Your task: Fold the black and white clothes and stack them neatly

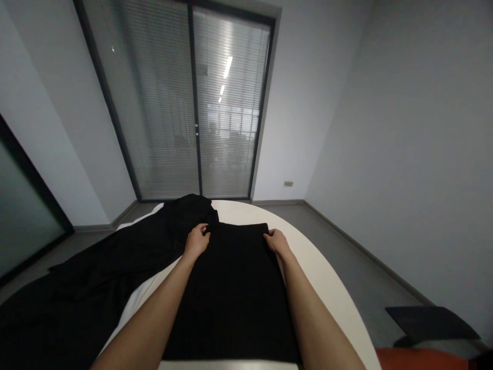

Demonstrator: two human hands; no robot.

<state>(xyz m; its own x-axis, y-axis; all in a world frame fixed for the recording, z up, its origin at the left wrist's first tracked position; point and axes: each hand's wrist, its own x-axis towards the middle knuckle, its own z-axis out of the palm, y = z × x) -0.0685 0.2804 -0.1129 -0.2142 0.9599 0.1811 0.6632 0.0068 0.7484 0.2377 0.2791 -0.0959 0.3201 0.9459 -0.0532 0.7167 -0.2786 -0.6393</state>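
Observation:
A black skirt (234, 298) lies spread flat on the pale table, its narrower straight edge at the far end and its wider edge close to me. At the far left corner, my left hand (197, 240) is closed on the cloth between thumb and fingers. My right hand (276, 240) pinches the far right corner in the same way. Between the hands the far edge runs nearly straight. Beside my left hand, a heap of other black clothing (154, 246) touches or nearly touches the skirt's far left corner.
The round-edged cream table (316, 267) curves away on the right. Some white cloth (133, 303) shows under the black heap on the left. A dark chair part (431, 321) and an orange-red seat (423, 358) stand at lower right. Glass doors with blinds (231, 113) are ahead.

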